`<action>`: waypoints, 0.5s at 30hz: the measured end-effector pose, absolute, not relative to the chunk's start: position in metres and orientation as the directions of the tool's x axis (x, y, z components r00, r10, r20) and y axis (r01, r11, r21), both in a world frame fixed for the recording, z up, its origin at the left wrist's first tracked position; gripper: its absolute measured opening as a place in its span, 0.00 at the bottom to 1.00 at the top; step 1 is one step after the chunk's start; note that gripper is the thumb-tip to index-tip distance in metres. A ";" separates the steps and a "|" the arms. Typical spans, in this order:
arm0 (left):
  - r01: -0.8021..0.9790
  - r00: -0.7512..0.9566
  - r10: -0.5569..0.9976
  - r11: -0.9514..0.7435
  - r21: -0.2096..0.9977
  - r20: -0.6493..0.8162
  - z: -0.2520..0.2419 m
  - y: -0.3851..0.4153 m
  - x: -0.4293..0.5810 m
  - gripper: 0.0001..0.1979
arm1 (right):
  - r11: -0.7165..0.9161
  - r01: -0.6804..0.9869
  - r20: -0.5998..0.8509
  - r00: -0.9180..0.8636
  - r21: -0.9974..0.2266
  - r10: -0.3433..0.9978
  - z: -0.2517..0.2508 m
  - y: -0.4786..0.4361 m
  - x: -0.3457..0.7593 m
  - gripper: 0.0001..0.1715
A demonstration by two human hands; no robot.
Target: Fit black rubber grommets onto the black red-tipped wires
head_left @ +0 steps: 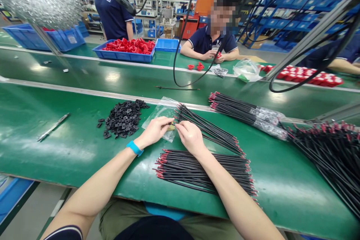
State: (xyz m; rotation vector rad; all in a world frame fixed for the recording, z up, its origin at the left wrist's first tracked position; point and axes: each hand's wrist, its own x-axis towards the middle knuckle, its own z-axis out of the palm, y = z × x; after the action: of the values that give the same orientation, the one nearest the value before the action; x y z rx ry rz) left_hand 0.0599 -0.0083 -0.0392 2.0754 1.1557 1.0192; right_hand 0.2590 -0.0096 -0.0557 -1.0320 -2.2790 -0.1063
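My left hand has its thumb and fingers pinched together on a small dark piece too small to name. Close against it, my right hand pinches the thin dark end of what looks like a black cable; most of its length is hidden by the hand. Under the fingertips lie a clear plastic bag and a small yellowish item. A pile of small black square pieces with holes is left of my left hand. Black cables with red ends spread behind my right hand, and another row lies beneath my right forearm.
A pen rests at the left. Wrapped cable bundles and a large cable heap occupy the right. Across the bench, a co-worker handles a red part near a blue bin of red parts. A black cord hangs in front.
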 end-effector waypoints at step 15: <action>-0.111 0.263 0.965 0.057 0.992 -0.026 -0.051 -0.003 0.063 0.20 | 0.673 0.638 0.579 -0.406 -0.374 0.707 -0.055 -0.011 0.258 0.15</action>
State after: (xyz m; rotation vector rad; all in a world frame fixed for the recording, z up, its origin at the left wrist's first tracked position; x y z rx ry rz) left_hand 0.0629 -0.0026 -0.0507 1.2065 0.9501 1.0382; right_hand 0.2581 -0.0109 -0.0554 -1.0318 -2.1492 0.1194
